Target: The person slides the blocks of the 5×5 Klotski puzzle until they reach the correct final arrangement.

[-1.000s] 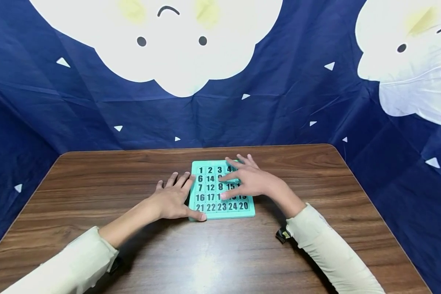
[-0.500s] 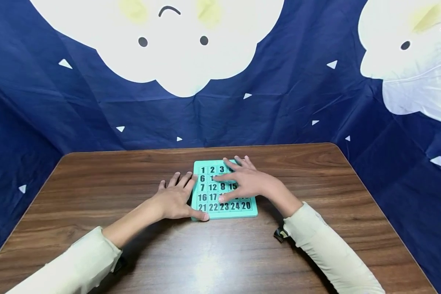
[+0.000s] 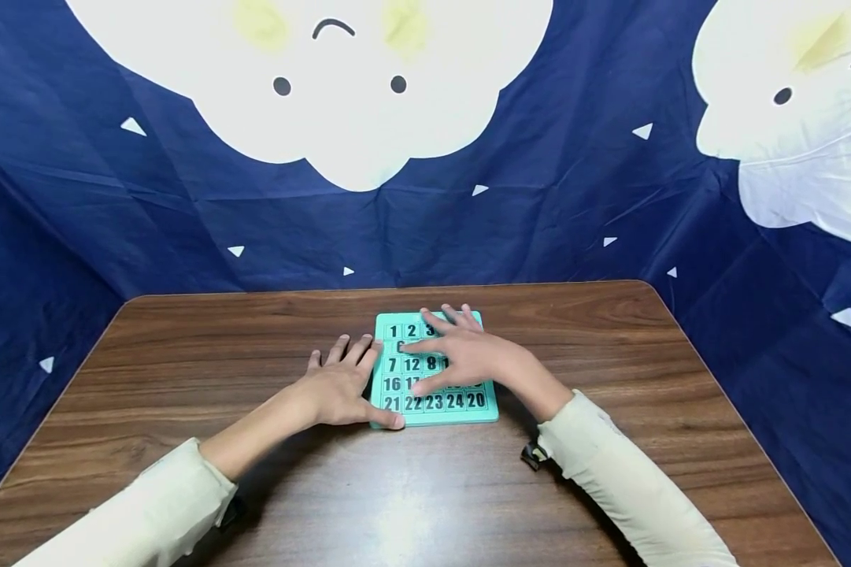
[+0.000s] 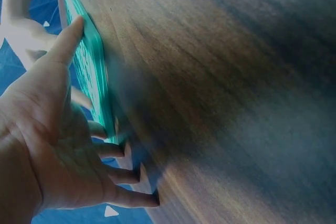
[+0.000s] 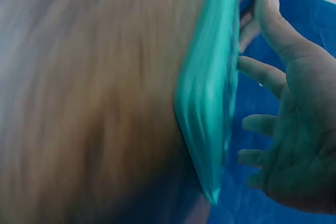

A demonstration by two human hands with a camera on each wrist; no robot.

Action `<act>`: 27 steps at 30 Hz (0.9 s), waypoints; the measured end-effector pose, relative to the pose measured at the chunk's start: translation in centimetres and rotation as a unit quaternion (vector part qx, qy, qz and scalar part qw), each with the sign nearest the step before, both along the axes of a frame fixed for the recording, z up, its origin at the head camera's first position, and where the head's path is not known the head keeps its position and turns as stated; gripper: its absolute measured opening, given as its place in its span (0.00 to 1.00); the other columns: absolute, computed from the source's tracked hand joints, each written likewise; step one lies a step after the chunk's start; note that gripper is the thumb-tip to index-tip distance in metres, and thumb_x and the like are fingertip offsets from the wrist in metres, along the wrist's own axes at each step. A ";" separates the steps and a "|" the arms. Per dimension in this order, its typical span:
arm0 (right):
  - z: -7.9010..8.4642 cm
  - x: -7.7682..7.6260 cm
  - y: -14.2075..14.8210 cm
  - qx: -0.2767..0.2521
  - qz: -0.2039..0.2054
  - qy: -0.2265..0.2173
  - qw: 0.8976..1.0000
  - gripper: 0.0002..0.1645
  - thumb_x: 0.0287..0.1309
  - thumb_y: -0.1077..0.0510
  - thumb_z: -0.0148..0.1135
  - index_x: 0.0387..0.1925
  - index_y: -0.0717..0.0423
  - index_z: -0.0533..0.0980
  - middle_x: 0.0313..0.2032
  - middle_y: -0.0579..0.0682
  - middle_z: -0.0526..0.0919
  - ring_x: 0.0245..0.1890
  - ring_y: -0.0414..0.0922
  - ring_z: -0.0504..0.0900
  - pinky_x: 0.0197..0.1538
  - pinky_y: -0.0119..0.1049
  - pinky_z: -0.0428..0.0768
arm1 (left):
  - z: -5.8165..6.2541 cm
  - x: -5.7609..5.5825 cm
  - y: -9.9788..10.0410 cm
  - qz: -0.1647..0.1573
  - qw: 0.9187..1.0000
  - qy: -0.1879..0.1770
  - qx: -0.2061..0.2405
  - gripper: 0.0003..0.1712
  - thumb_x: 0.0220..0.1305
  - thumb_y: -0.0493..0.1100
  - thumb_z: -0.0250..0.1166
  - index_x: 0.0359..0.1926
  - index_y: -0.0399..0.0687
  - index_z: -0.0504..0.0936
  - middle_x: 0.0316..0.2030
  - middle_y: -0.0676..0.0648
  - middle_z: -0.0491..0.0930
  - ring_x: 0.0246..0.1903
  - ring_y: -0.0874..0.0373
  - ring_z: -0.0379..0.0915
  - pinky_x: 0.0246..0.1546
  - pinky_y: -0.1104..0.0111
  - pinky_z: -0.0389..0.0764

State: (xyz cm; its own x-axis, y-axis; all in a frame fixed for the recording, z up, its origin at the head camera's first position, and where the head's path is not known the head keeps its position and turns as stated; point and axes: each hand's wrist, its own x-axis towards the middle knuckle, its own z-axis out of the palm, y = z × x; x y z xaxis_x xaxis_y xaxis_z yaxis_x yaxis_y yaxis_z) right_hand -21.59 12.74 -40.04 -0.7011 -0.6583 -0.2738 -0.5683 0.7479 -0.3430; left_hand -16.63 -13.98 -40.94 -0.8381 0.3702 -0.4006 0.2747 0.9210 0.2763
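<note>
A turquoise number slide puzzle lies flat on the table, its tiles marked with black numbers. My left hand rests at its left side, fingers spread along the edge and thumb on the near left corner. The left wrist view shows that thumb on the puzzle's rim. Over the tiles is my right hand, fingers spread, index fingertip by the 6 and thumb tip near the 17. It hides several tiles at the upper right. In the right wrist view the right hand stands over the blurred puzzle.
The brown wood-grain table reaches back to a dark blue cloth printed with white clouds and small triangles. Pale sleeves cover both forearms, and a small black device sits at the right cuff.
My right hand has slid left across the tiles, its index finger passing from the third column toward the 6. The left hand keeps its place on the puzzle, while the head view shifts slightly.
</note>
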 end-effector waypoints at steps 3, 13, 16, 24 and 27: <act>0.4 -0.2 1.0 -0.001 -0.024 0.016 1.000 0.42 0.70 0.21 0.68 0.79 0.29 0.78 0.93 0.56 0.44 0.93 0.68 0.36 0.89 0.72 0.28 | 0.0 0.0 0.1 0.000 1.000 -0.002 -0.001 0.84 0.57 0.90 0.70 0.94 0.47 0.43 0.93 0.37 0.40 0.91 0.26 0.32 0.81 0.18 0.41; 0.0 -1.1 -1.6 -0.002 -0.010 -0.001 1.000 0.49 0.71 0.19 0.63 0.86 0.25 0.67 0.94 0.54 0.40 0.93 0.66 0.33 0.90 0.70 0.26 | 0.2 -0.1 0.2 -0.005 1.000 0.003 0.000 0.83 0.57 0.89 0.70 0.94 0.46 0.43 0.93 0.36 0.41 0.90 0.24 0.33 0.80 0.16 0.42; 0.4 -0.9 -1.2 -0.006 0.005 -0.017 1.000 0.46 0.72 0.21 0.64 0.84 0.27 0.71 0.94 0.55 0.41 0.93 0.67 0.32 0.89 0.71 0.27 | 0.2 -0.1 0.2 -0.004 1.000 0.002 -0.001 0.84 0.57 0.89 0.70 0.94 0.46 0.43 0.93 0.36 0.41 0.91 0.24 0.33 0.80 0.16 0.42; 0.5 -1.9 -0.7 0.001 -0.036 0.038 0.999 0.42 0.71 0.20 0.65 0.79 0.31 0.79 0.93 0.57 0.46 0.93 0.69 0.36 0.89 0.73 0.30 | 0.1 0.0 0.2 -0.002 1.000 -0.003 0.002 0.84 0.57 0.89 0.70 0.94 0.46 0.43 0.93 0.35 0.40 0.91 0.24 0.32 0.80 0.16 0.41; 0.4 -2.1 -1.3 -0.006 -0.018 0.017 1.000 0.45 0.71 0.19 0.64 0.81 0.30 0.76 0.93 0.56 0.44 0.93 0.68 0.34 0.89 0.72 0.28 | -0.1 0.0 0.1 -0.001 1.000 -0.002 -0.001 0.84 0.57 0.89 0.70 0.94 0.46 0.43 0.93 0.36 0.40 0.91 0.24 0.32 0.80 0.16 0.41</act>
State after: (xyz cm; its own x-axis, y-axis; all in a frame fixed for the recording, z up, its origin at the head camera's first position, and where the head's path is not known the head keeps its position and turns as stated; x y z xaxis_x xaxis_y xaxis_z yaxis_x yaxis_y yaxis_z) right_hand -23.67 11.40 -39.69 -0.7335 -0.6351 -0.2422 -0.5522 0.7646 -0.3324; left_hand -16.64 -13.87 -41.00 -0.8363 0.3703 -0.4043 0.2748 0.9212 0.2753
